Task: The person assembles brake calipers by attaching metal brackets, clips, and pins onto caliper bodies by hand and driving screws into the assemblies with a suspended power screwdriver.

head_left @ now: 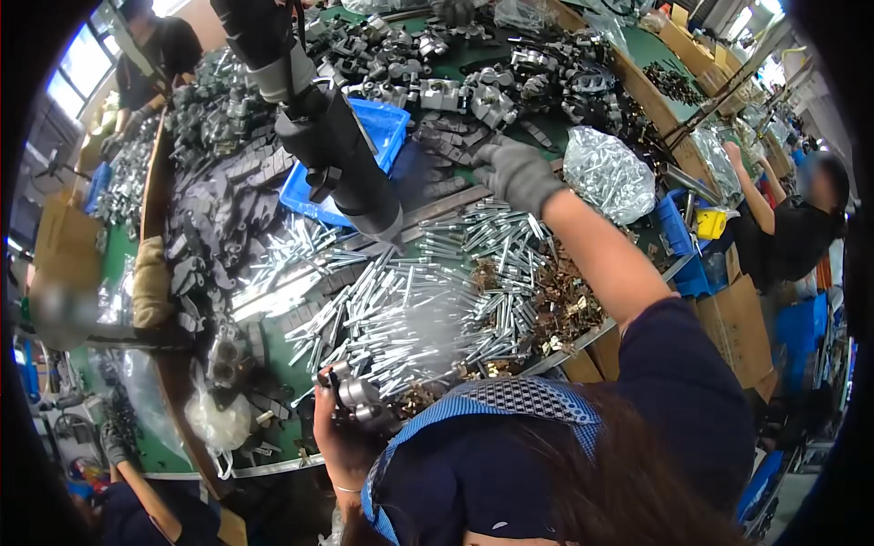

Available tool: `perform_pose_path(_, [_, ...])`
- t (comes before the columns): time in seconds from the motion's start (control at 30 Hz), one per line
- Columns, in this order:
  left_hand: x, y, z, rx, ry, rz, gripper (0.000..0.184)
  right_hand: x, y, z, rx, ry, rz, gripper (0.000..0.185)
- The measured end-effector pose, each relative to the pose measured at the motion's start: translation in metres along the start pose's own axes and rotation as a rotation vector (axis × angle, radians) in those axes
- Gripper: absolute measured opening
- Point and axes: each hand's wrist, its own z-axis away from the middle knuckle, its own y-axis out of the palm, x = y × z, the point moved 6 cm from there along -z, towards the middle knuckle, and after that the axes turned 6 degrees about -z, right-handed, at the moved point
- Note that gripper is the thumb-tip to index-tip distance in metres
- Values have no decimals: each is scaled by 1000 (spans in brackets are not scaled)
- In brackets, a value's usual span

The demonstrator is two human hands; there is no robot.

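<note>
My left hand [339, 446] is low at the table's near edge, closed around a metal brake caliper [360, 393]; most of its fingers are hidden behind the part. My right hand [521, 175], in a dark grey glove, reaches far over the table with its fingers apart. It is beside the dark brake pads [448, 136] and just below the heap of metal calipers [492, 102]. Nothing shows in its grasp. Between my hands spreads a large pile of silver pins [391, 314], with small brown metal clips [575, 300] to its right.
A black tool column [332, 150] hangs over a blue tray [378, 123]. A clear bag of metal parts [608, 173] lies right of my right hand. Wooden dividers [157, 182] edge the table. Other people stand at left, lower left and right, including a gloved hand [114, 446].
</note>
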Motion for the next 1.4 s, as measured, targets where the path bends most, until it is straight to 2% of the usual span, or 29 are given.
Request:
perform_pose_path(0.03, [-3, 9, 7, -175, 19, 9, 35, 5, 8, -13, 39, -212, 291, 19])
perform_pose_path(0.07, [-4, 7, 6, -178, 31, 14, 35, 11, 18, -22, 74, -429, 583, 22])
perform_pose_path(0.1, [-4, 3, 5, -147, 35, 28, 35, 17, 19, -31, 70, -443, 579, 22])
perform_pose_path(0.17, [-5, 4, 9, -133, 46, 33, 35, 25, 26, -53, 102, -269, 268, 27])
perform_pose_path(0.2, [-4, 5, 11, -138, 49, 29, 35, 25, 32, -66, 102, -270, 262, 27])
perform_pose_path(0.23, [-4, 4, 13, -160, 49, 18, 36, 29, 45, -76, 209, -326, 423, 27])
perform_pose_path(0.33, [-5, -4, 16, -219, 50, 24, 36, 47, 47, -58, 181, -659, 411, 25])
perform_pose_path(0.4, [-9, -1, 20, -192, 41, 39, 34, 65, 46, -42, 10, -684, 332, 23])
perform_pose_path(0.47, [-3, -24, 11, -180, 37, 117, 28, 79, 27, -11, 127, -581, 320, 26])
perform_pose_path(0.5, [-3, -27, 9, -107, 18, 143, 29, 84, 23, 11, 221, -702, 116, 25])
perform_pose_path(0.53, [-5, -27, 7, -26, 1, 165, 30, 85, 21, 25, 438, -428, -51, 25])
perform_pose_path(0.6, [-7, -32, -5, 13, 74, 133, 33, 111, 50, 64, 950, -484, -633, 24])
perform_pose_path(0.63, [-10, -28, -6, 71, 68, 150, 34, 146, 57, 73, 872, -670, -686, 21])
perform_pose_path(0.67, [-11, -25, -7, 241, 1, 224, 34, 165, 72, 69, 738, -678, -548, 15])
perform_pose_path(0.7, [-10, -32, -9, 167, 9, 167, 35, 197, 70, 70, 353, -816, -518, 12])
perform_pose_path(0.77, [-8, -38, -8, 49, 11, 148, 35, 228, 112, 38, 367, -655, -361, 40])
perform_pose_path(0.8, [-7, -41, -2, 3, -1, 186, 35, 243, 127, 22, 251, -644, -226, 44])
perform_pose_path(0.87, [-12, -51, 11, 41, 68, 199, 32, 280, 140, -9, 228, -559, -116, 40])
perform_pose_path(0.9, [-15, -53, 17, 32, 85, 226, 32, 297, 156, -31, 182, -596, -38, 39])
perform_pose_path(0.93, [-18, -54, 22, 23, 105, 255, 31, 311, 172, -51, 125, -567, -129, 39])
perform_pose_path(1.0, [-11, -73, 19, 51, 143, 336, 31, 332, 227, -119, 204, -371, -148, 50])
perform_pose_path(1.03, [-17, -73, 25, 46, 168, 290, 31, 340, 237, -125, 191, -392, -158, 50])
perform_pose_path(1.1, [-13, -84, 29, -46, 159, 262, 30, 380, 224, -121, -6, -791, -101, 54])
perform_pose_path(1.13, [-13, -88, 30, -75, 167, 260, 30, 396, 201, -104, 102, -861, 36, 53])
perform_pose_path(1.2, [-3, -109, 22, 4, 180, 261, 31, 415, 200, -106, 115, -984, 577, 59])
perform_pose_path(1.27, [12, -133, 3, -79, 211, 301, 31, 397, 209, -111, 391, -879, 191, 76])
perform_pose_path(1.33, [5, -133, 9, -13, 155, 251, 36, 375, 219, -122, 472, -647, 239, 61])
perform_pose_path(1.4, [-15, -104, 22, -36, 178, 340, 30, 351, 224, -121, 575, -653, 208, 61])
